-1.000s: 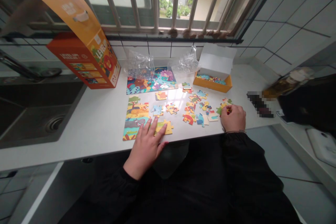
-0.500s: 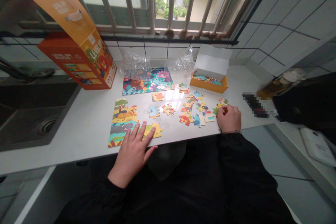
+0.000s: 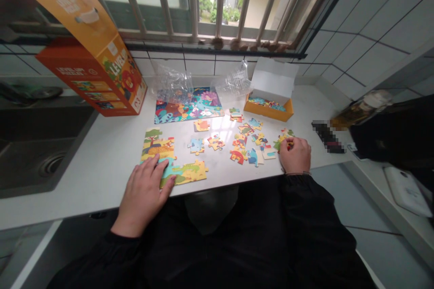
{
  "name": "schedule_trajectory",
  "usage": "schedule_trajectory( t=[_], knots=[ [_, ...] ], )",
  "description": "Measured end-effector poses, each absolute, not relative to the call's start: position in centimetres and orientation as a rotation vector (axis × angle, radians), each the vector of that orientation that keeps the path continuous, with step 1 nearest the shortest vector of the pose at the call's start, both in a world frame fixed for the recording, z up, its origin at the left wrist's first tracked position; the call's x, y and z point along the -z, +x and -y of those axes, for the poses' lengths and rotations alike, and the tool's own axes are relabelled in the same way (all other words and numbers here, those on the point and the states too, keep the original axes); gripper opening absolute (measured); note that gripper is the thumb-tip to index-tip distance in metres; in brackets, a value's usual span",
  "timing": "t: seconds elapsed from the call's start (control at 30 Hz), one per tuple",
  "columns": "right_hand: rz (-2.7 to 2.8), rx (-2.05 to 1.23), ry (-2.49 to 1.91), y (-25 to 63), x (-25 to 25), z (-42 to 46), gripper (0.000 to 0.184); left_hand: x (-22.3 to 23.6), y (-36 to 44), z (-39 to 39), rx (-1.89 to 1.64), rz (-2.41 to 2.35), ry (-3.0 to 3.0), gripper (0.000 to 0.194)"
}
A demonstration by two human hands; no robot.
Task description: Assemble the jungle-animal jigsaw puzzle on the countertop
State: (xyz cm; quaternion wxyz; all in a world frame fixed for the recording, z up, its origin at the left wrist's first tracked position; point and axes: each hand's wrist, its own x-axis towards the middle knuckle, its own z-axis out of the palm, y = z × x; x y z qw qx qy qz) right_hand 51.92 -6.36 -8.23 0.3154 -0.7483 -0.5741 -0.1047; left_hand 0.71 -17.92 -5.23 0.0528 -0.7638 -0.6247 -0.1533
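My left hand point(image 3: 144, 192) lies flat, fingers spread, on the lower left part of a partly joined jigsaw point(image 3: 159, 146) near the counter's front edge; a yellow-green joined strip point(image 3: 188, 172) sticks out to its right. My right hand point(image 3: 295, 154) is curled at the right of the scattered loose pieces point(image 3: 246, 137), fingers pinched on a small red-and-green puzzle piece point(image 3: 287, 143). A finished colourful puzzle panel point(image 3: 190, 107) lies further back.
An orange puzzle carton point(image 3: 98, 65) with its lid up stands at the back left. A small orange tray with a white flap point(image 3: 269, 108) holds more pieces. Crumpled clear bags point(image 3: 176, 82) lie by the wall. A sink point(image 3: 40, 144) is left; a bottle point(image 3: 361, 108) lies right.
My left hand has slid left and toward me, from the yellow strip onto the joined puzzle's lower left. The right hand has stayed put; the view shifted slightly.
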Motion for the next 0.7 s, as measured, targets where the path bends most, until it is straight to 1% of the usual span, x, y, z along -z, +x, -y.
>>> schedule_trajectory(
  t=[0.33, 0.5, 0.6, 0.7],
  knots=[
    [1.543, 0.251, -1.978, 51.9, 8.4, 6.4, 0.027, 5.3, 1.3, 18.2, 0.580, 1.820, -2.318, 0.047],
    [1.592, 0.254, -1.968, 51.6, 8.0, 6.6, 0.030, 5.3, 1.2, 18.1, 0.548, 1.798, -2.310, 0.046],
    [1.660, 0.272, -1.880, 50.6, 7.0, 6.1, 0.031, 5.2, 1.2, 18.1, 0.534, 1.791, -2.308, 0.046],
    [1.908, 0.163, -1.724, 48.5, 5.4, 4.4, 0.030, 5.1, 1.2, 18.0, 0.547, 1.790, -2.318, 0.046]
  ],
)
